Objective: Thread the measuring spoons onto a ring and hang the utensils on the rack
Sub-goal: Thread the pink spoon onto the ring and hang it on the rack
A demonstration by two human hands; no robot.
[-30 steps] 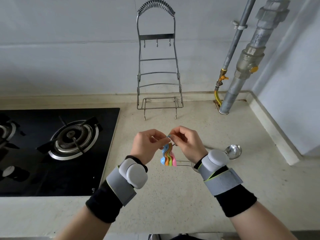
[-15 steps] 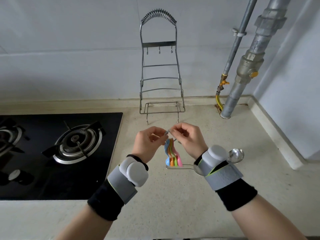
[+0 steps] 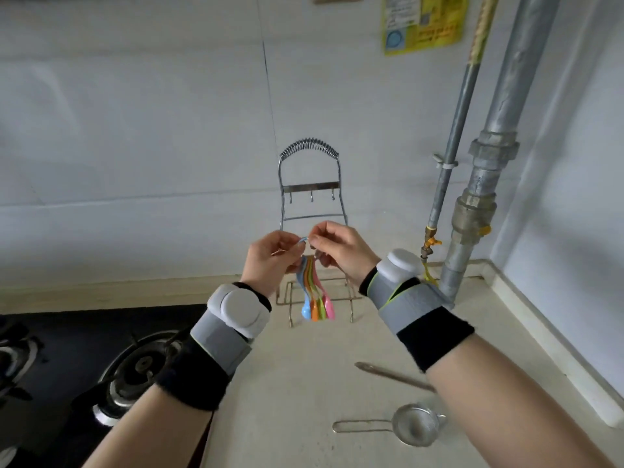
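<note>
Several coloured measuring spoons (image 3: 315,297), blue, orange, green and pink, hang in a bunch from a small ring (image 3: 305,240). My left hand (image 3: 270,261) and my right hand (image 3: 339,249) both pinch the ring from either side, held up in front of the wire rack (image 3: 310,197). The rack stands against the wall; three small hooks on its crossbar are bare. A small metal strainer (image 3: 413,427) lies on the counter at the lower right. A metal spoon handle (image 3: 388,374) lies above it, partly hidden by my right forearm.
A black gas hob (image 3: 101,366) with a burner fills the lower left. Grey pipes (image 3: 472,214) with a yellow valve rise at the right corner. The beige counter (image 3: 304,383) ends at a raised edge along the right wall.
Both hands have lifted the ring with the spoons higher, up in front of the rack's lower rungs. The view tilted, so the strainer and spoon now show near the bottom.
</note>
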